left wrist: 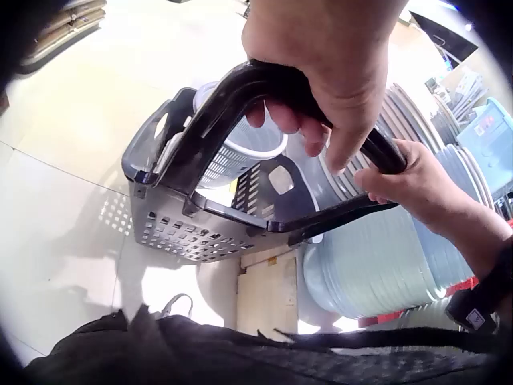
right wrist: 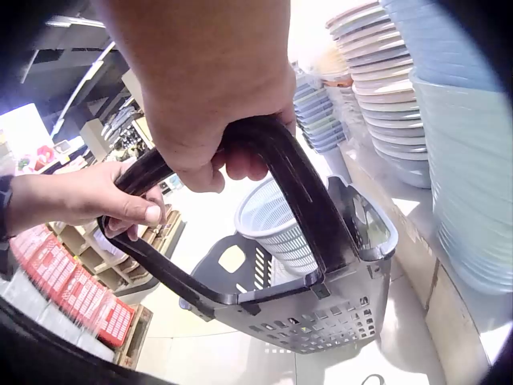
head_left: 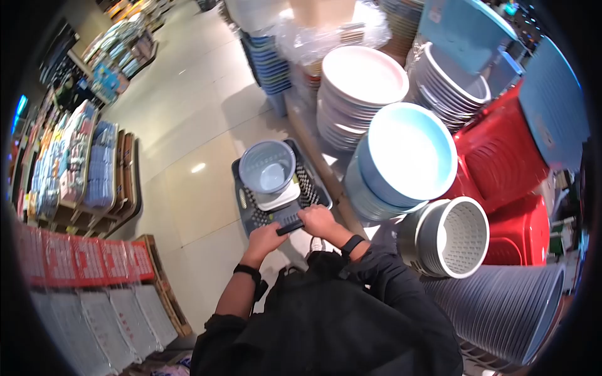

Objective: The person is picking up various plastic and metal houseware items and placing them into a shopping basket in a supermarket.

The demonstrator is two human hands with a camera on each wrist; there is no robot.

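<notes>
My left hand and right hand both grip the black handle of a dark grey shopping basket. In the left wrist view, the left hand's fingers curl over one side of the handle. The right hand wraps round the other side in the right wrist view. Inside the shopping basket sits a pale blue-grey basket with slotted walls. Beneath it shows a white, flat-edged item, mostly hidden.
To the right, a low shelf edge bears stacked white basins, light blue basins and perforated grey baskets. Red plastic stools stand behind. Wrapped red boxes on a wooden pallet are at left, with tiled floor between.
</notes>
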